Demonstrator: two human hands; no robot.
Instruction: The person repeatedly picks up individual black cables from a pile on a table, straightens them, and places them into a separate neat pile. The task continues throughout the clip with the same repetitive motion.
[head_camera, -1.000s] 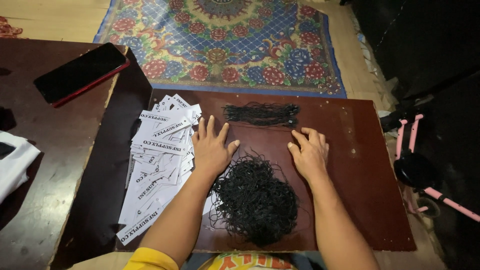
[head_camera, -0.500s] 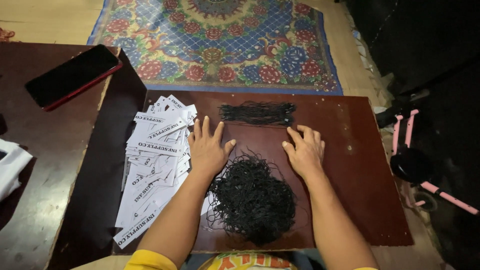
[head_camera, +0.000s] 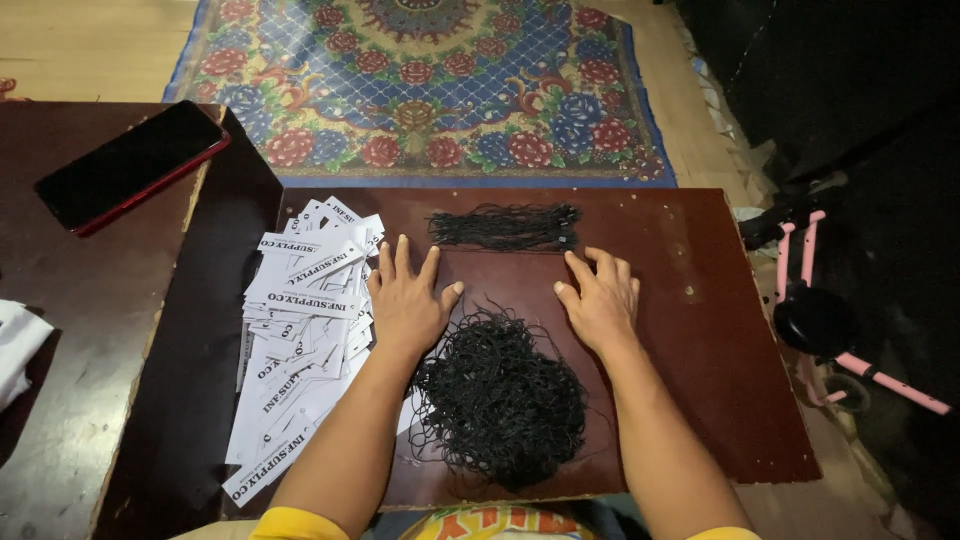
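My left hand (head_camera: 407, 297) lies flat, palm down, fingers spread, on the dark brown board (head_camera: 700, 330), its edge touching a heap of white printed paper tags (head_camera: 300, 330). My right hand (head_camera: 600, 298) rests flat on the board too, fingers apart, holding nothing. Between my forearms sits a tangled pile of thin black strings (head_camera: 497, 400). Just beyond my fingertips lies a neat straight bundle of black strings (head_camera: 505, 227).
A black phone in a red case (head_camera: 128, 163) lies on the darker table at the left. A white cloth (head_camera: 15, 345) shows at the left edge. A patterned rug (head_camera: 420, 90) covers the floor ahead. A pink and black object (head_camera: 830, 320) stands at the right.
Both hands stay flat in the same places on the board. Only the view has shifted slightly as my head moved.
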